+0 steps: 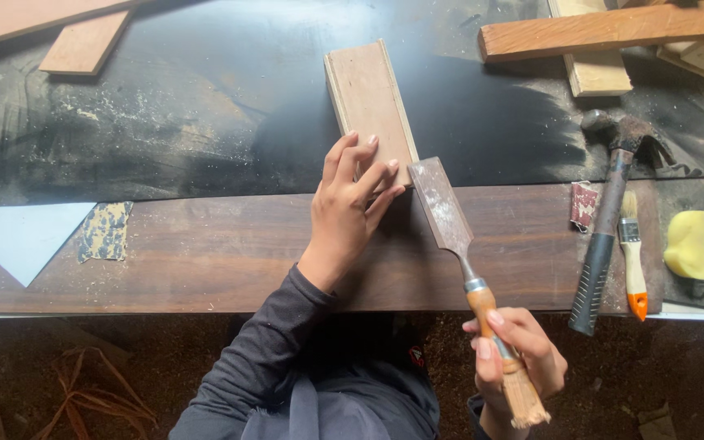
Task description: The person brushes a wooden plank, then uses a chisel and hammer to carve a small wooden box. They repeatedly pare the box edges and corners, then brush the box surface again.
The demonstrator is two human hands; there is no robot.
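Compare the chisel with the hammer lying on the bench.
The chisel is gripped by the right hand; the hammer lies untouched on the bench. The chisel has a wide flat blade and a pale wooden handle frayed at its end; the hammer has a dark rusty claw head and a dark ribbed grip. The chisel's blade meets the small wood block under the left hand; the hammer lies beside a paintbrush. Both look worn.

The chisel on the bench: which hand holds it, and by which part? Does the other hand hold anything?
The right hand holds the chisel by its wooden handle. The left hand holds nothing; it presses flat on the small wooden block.
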